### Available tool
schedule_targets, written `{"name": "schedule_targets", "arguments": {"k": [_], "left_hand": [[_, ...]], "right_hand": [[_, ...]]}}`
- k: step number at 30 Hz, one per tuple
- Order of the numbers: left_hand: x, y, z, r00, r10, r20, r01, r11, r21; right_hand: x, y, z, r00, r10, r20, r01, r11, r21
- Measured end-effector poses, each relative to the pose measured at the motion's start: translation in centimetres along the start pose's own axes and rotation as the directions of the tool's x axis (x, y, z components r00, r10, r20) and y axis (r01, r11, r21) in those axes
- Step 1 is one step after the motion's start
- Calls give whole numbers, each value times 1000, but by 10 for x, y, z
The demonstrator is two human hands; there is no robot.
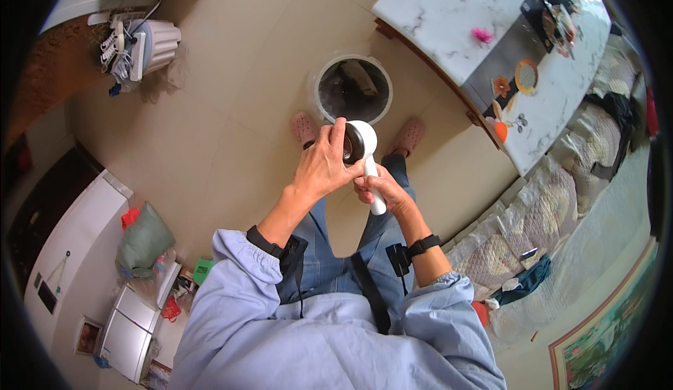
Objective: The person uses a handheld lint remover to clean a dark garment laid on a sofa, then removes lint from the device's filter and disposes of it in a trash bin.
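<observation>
In front of my lap I hold a white handheld appliance (370,140) with a round head and a straight handle; its exact kind is unclear. My right hand (383,186) is wrapped around the handle. On the left side of the head is a dark round part (354,142), and the fingers of my left hand (327,160) are closed on it. Just beyond my hands, a round bin (353,91) with a pale rim and a dark inside stands on the floor between my feet, with a light flat item inside it.
At the upper right stands a marble-patterned table (431,22) bearing a pink flower (481,35) and other ornaments. A sofa with quilted covers (541,206) runs along the right. A ribbed bin (162,46) with cables beside it is at the upper left.
</observation>
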State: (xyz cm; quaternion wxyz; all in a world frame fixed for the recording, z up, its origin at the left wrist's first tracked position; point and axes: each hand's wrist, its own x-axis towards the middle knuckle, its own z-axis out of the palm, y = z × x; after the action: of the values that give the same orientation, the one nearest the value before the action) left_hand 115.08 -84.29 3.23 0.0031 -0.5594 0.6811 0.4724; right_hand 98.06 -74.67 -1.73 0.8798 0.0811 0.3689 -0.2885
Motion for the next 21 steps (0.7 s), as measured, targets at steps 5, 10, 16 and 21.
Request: {"name": "schedule_targets", "arguments": {"k": [5, 10, 16, 21], "left_hand": [[41, -48, 41, 979, -202, 18, 203, 977, -61], [55, -84, 84, 996, -78, -49, 71, 988, -135], [68, -110, 116, 993, 117, -12, -116, 969, -218], [78, -112, 138, 990, 96, -100, -119, 961, -251]], "right_hand": [[51, 13, -44, 997, 55, -46, -53, 998, 41], [72, 18, -86, 984, 120, -130, -119, 993, 10], [83, 3, -132, 972, 184, -145, -199, 976, -94], [85, -10, -156, 968, 142, -208, -211, 908, -361]]}}
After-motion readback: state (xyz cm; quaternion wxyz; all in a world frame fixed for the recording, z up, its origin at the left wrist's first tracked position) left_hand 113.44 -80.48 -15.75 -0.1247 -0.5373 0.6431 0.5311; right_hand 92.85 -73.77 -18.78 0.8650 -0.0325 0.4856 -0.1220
